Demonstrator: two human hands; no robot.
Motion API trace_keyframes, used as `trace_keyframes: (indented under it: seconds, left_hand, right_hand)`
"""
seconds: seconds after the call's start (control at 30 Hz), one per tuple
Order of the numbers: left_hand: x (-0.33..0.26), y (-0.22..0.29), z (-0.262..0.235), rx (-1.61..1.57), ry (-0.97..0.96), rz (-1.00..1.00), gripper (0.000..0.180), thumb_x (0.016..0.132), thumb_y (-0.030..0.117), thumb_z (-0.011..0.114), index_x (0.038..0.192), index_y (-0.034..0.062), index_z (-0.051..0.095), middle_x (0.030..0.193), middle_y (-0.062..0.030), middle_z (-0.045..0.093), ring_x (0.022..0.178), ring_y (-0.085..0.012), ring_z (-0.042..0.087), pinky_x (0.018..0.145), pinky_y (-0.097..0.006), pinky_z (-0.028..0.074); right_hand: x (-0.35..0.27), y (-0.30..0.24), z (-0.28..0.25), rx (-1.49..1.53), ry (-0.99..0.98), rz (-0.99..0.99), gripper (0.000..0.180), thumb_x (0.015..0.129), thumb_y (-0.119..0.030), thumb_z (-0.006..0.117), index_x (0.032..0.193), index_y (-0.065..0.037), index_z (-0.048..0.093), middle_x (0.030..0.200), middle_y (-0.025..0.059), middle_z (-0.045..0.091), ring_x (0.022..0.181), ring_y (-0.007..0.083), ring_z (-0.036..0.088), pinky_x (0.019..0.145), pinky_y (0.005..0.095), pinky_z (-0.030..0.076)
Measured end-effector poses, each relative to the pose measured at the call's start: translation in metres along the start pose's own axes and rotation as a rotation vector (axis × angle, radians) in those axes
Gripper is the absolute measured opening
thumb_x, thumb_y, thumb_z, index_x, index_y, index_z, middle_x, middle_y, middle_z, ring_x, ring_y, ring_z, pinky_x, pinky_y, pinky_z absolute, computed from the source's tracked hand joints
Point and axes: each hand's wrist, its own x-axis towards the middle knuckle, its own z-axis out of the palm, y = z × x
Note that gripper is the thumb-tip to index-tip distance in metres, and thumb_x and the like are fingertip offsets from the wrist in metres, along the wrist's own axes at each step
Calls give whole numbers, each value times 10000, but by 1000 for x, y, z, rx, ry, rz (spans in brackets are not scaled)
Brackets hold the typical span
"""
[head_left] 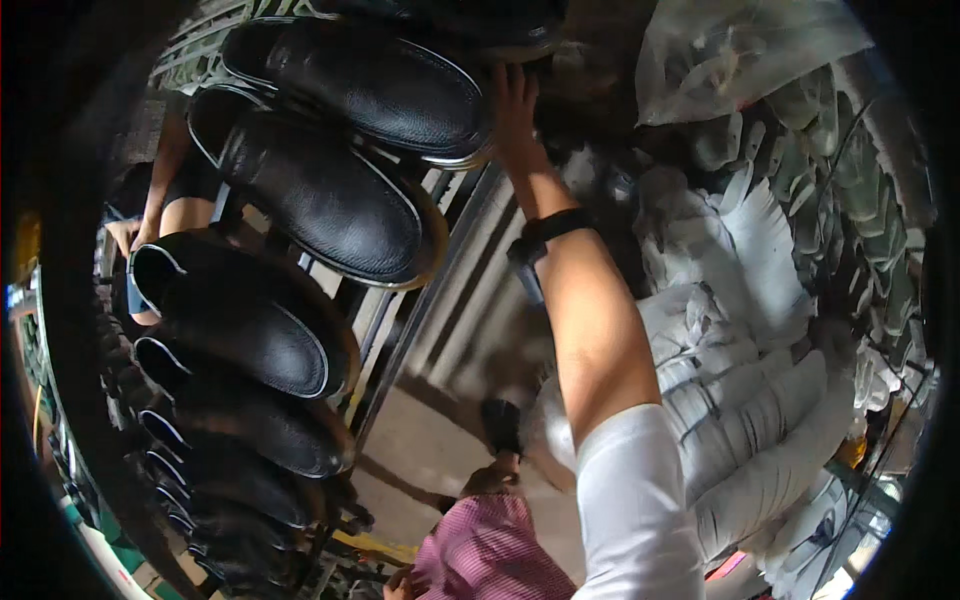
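My right hand (515,105) reaches up to a rack and grips the end of a black leather slip-on shoe (370,80) at the top of the view. Its fingers lie against the shoe's sole edge, partly hidden behind it. There is a black band (548,228) on that wrist and a white sleeve (630,500) on the upper arm. A second black shoe (320,195) sits just below the held one. My left hand is out of view.
More black shoes (240,320) line the metal rack (440,290) down the left side. Stuffed white sacks (760,420) and a clear plastic bag (740,50) fill the right. A person in a pink checked shirt (490,555) is below, and another person's arm (160,190) is at the left.
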Motion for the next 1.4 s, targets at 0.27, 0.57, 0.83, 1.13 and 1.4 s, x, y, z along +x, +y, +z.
trace_keyframes:
  seconds: [0.27,0.57,0.83,1.13,1.4]
  left_hand:
    - [73,38,-19,-1,85,64,304,870,160,437,1119,-9,479,978,-130,578,773,-203,578,604,-288,502]
    - [84,52,-23,-21,163,33,301,859,182,468,1093,-5,493,959,-132,586,765,-215,587,606,-301,503]
    - [92,52,-21,-67,194,-37,300,849,201,495,1070,-1,506,942,-133,594,758,-225,595,609,-312,503]
    - [70,58,-10,-103,194,-119,302,838,223,525,1044,3,519,923,-135,603,751,-237,604,611,-325,504]
    - [4,26,22,-197,204,-242,306,828,242,552,1021,6,532,906,-136,610,744,-247,612,614,-337,505]
  right_hand:
    - [22,-1,1,9,-68,-10,432,755,-332,521,1139,-135,508,1212,198,378,1151,349,340,940,541,253]
    - [-5,-19,-5,92,19,-26,366,733,-320,542,1042,-123,541,1093,187,443,1055,327,410,888,494,313]
    - [-9,-9,20,140,46,-62,312,713,-308,562,955,-111,570,987,177,501,969,307,473,842,452,367]
    - [-11,-13,3,158,67,-93,259,691,-295,584,858,-98,603,867,165,567,873,285,544,791,406,428]
    - [-73,-45,-66,207,-509,104,302,704,-359,599,791,-71,622,734,156,593,759,306,587,700,408,464]
